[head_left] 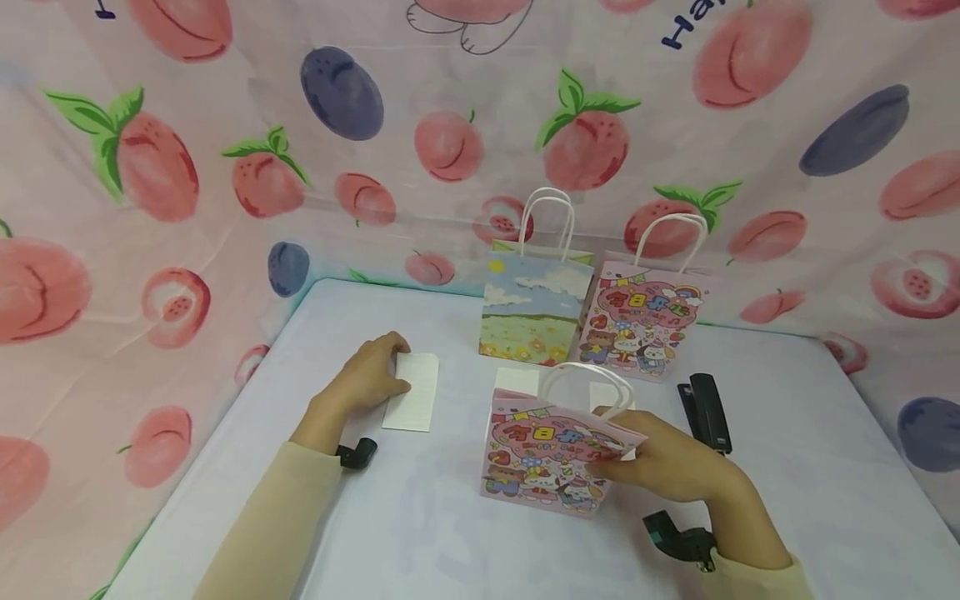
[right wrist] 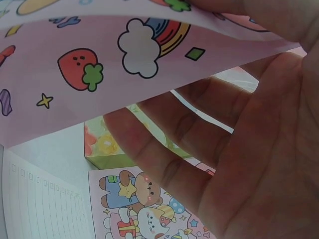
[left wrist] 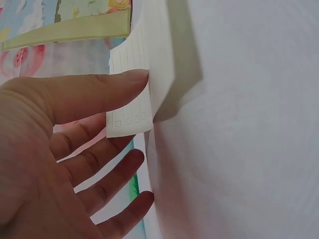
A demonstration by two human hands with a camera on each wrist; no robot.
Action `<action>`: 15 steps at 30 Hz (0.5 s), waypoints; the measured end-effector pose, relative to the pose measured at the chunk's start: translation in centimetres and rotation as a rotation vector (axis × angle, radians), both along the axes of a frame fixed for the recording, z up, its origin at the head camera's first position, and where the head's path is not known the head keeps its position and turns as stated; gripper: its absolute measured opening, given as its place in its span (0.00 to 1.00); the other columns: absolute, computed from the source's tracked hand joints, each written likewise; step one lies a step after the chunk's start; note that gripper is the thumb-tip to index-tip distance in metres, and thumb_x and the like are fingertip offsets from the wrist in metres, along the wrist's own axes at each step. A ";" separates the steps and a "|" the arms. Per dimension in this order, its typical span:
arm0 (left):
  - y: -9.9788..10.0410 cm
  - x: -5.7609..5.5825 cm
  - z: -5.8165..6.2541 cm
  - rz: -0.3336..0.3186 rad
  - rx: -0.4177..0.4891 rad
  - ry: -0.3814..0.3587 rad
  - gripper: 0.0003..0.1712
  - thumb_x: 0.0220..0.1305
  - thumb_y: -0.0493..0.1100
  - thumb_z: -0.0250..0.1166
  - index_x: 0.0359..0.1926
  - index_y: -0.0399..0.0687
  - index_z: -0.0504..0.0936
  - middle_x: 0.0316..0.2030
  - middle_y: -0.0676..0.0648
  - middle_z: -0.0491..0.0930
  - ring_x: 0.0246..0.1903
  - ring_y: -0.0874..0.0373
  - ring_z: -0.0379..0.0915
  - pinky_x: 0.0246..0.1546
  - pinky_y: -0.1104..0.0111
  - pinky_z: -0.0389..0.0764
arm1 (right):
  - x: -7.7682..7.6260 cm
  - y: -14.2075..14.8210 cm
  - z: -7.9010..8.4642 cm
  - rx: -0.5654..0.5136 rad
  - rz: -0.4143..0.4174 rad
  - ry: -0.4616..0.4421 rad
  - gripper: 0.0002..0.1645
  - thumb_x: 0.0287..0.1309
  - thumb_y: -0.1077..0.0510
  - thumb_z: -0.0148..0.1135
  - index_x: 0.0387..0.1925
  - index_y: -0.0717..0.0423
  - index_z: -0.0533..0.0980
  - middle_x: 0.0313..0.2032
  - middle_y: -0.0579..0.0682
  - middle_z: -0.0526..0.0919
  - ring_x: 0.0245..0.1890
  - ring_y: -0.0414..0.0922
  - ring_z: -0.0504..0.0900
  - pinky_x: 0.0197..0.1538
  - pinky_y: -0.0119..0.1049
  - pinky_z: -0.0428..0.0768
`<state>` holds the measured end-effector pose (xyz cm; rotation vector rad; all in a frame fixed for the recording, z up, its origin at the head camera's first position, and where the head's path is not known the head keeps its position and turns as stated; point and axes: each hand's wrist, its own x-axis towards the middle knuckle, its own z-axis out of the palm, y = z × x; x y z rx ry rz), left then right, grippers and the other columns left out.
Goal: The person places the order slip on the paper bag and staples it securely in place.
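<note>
My left hand pinches the left edge of a white lined paper slip on the table. In the left wrist view the thumb lies against the slip, which shows a row of small checkboxes, with the other fingers spread behind. On the right, my right hand holds a pink cartoon paper gift bag by its right side, thumb in front and fingers behind. White twisted handles rise from the bag's top. The right wrist view shows the bag's side panel close up.
Behind stand a landscape-print gift bag and another pink gift bag. Two more paper slips, one on the left, lie partly hidden behind the held bag. A black stapler rests to the right. Fruit-print cloth backs the white table.
</note>
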<state>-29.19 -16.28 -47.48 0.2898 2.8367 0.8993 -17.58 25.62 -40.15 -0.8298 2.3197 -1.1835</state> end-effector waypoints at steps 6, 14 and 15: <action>0.0 0.0 0.2 -0.005 0.003 0.017 0.32 0.59 0.37 0.76 0.62 0.44 0.73 0.56 0.38 0.80 0.54 0.43 0.77 0.59 0.47 0.76 | 0.0 0.0 0.1 0.005 -0.005 -0.001 0.20 0.67 0.54 0.69 0.60 0.49 0.81 0.55 0.47 0.88 0.51 0.39 0.86 0.54 0.29 0.82; -0.1 0.0 0.5 0.021 0.044 0.061 0.23 0.67 0.36 0.68 0.61 0.46 0.75 0.53 0.41 0.82 0.51 0.45 0.80 0.54 0.51 0.79 | -0.2 0.1 0.0 -0.004 0.010 -0.003 0.21 0.68 0.55 0.69 0.61 0.48 0.80 0.55 0.47 0.87 0.52 0.40 0.86 0.55 0.30 0.82; -0.1 0.0 0.5 0.025 0.055 0.069 0.22 0.68 0.36 0.67 0.61 0.46 0.75 0.53 0.41 0.82 0.51 0.46 0.80 0.54 0.51 0.80 | -0.2 0.1 0.0 -0.004 0.009 -0.004 0.21 0.68 0.55 0.68 0.60 0.48 0.80 0.55 0.46 0.88 0.52 0.40 0.86 0.55 0.29 0.82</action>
